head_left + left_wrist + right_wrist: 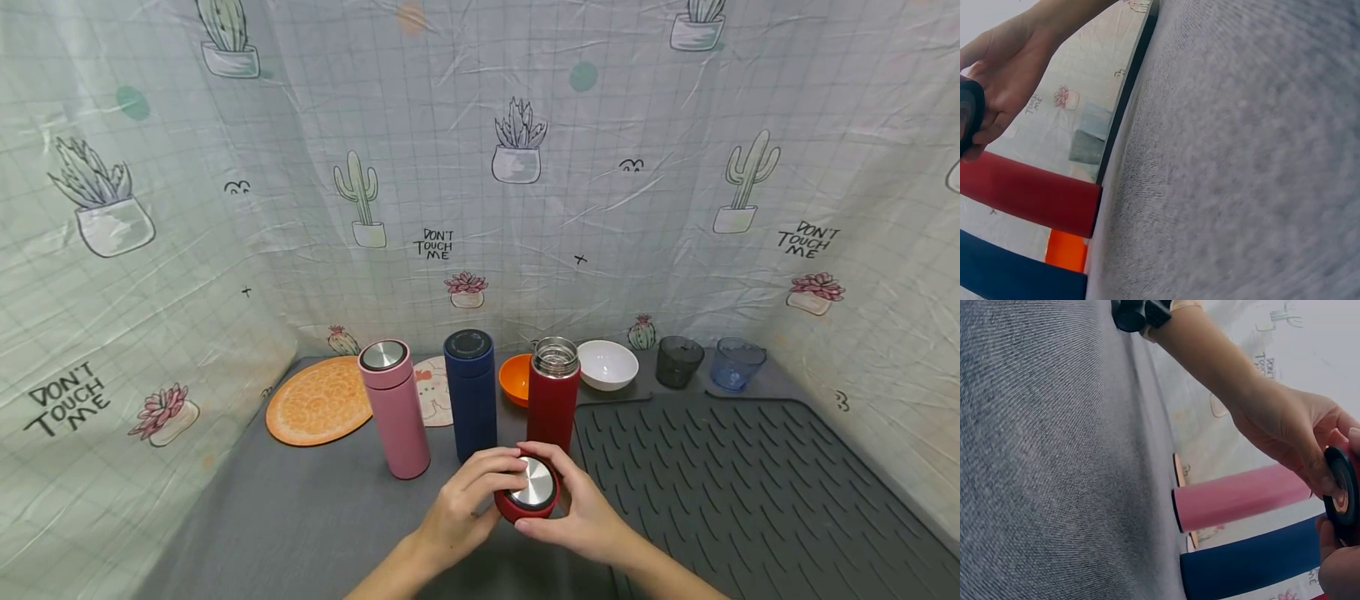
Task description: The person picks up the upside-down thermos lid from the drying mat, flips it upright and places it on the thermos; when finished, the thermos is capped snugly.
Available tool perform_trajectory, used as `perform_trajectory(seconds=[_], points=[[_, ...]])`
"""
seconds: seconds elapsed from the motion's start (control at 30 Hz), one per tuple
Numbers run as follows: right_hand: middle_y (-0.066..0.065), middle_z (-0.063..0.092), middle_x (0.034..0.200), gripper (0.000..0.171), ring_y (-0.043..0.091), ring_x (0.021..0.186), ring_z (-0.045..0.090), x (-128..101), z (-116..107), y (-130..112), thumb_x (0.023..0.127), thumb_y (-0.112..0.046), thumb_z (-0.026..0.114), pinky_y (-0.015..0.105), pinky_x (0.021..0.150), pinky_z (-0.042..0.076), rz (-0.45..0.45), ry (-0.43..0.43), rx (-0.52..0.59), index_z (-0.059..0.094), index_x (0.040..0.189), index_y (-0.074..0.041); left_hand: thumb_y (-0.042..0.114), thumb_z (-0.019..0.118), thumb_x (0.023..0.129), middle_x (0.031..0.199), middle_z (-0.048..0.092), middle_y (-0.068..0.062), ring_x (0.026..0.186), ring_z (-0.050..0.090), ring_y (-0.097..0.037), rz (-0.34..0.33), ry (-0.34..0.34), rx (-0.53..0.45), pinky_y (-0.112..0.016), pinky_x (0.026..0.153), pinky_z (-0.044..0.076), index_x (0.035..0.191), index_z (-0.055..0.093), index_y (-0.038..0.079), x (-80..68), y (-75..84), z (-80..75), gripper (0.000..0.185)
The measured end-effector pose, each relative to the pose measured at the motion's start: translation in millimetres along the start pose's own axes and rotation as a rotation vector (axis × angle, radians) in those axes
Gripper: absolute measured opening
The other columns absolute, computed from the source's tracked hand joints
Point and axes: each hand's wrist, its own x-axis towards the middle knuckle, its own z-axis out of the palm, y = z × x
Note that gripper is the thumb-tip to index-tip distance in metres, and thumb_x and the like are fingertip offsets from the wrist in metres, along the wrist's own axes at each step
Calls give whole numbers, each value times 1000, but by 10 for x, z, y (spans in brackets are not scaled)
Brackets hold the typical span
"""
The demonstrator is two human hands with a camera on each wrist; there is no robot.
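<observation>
Both hands, the left hand (pixel 461 508) and the right hand (pixel 581 517), pinch the red lid (pixel 528 493) between their fingers, probably lifted just above the grey table (pixel 300 525), and the open red bottle (pixel 553 402) stands upright right behind it.

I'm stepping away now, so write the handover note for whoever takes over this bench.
Left hand and right hand both grip the red lid, held just above the grey cloth.
The red flask stands open and upright behind the lid, beside the drying mat.
The pink flask and blue flask stand capped to its left.
Done: lid off the red flask.
Left: lid not yet set down.
</observation>
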Motion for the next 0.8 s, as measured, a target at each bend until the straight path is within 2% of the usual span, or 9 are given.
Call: perform_trajectory(seconds=[0.1,0.2,0.3,0.4,0.5,0.63,0.8], points=[[19,42,128,67,24,107,51,10,-19,-36,76,3,70,41,82,48,7,23,-48,35,133,-3,4,60,87,115,59,-11,110,53,-27,6,-24,52,-33,93,43,109,59,3,30,-6,-21,23],[19,45,124,68,23,104,53,36,-63,-83,74,2,72,34,80,51,-3,61,-130,36,132,-2,5,60,87,118,58,-10,112,52,-26,-13,-44,110,-33,95,41,114,58,3,57,-16,-57,27],[18,47,123,70,22,101,54,90,-142,-163,72,4,74,31,78,51,-19,115,-238,37,132,0,-1,67,77,123,54,-11,115,49,-26,-91,-53,138,-33,97,39,119,55,2,76,-27,-98,44],[16,50,122,72,19,101,54,179,-235,-285,69,6,76,29,79,51,-27,173,-334,38,131,1,-4,72,69,128,51,-11,117,47,-25,-196,-58,141,-33,99,37,125,50,2,99,-46,-121,61],[14,50,122,73,17,103,52,295,-339,-396,68,6,76,26,81,49,-87,224,-414,38,131,1,-1,70,72,131,47,-10,119,45,-23,-294,-69,129,-32,98,38,130,44,4,146,-81,-114,64],[13,47,126,74,16,107,49,470,-480,-508,70,8,74,21,85,46,-162,276,-430,38,133,-1,3,68,77,136,43,-9,121,44,-21,-374,-84,114,-34,95,41,135,39,6,231,-166,-56,65],[18,44,126,70,21,108,49,669,-558,-660,73,12,69,20,83,46,-140,301,-413,35,134,2,8,67,80,139,40,-8,125,39,-18,-450,-99,78,-36,98,37,138,35,6,337,-297,67,66]])
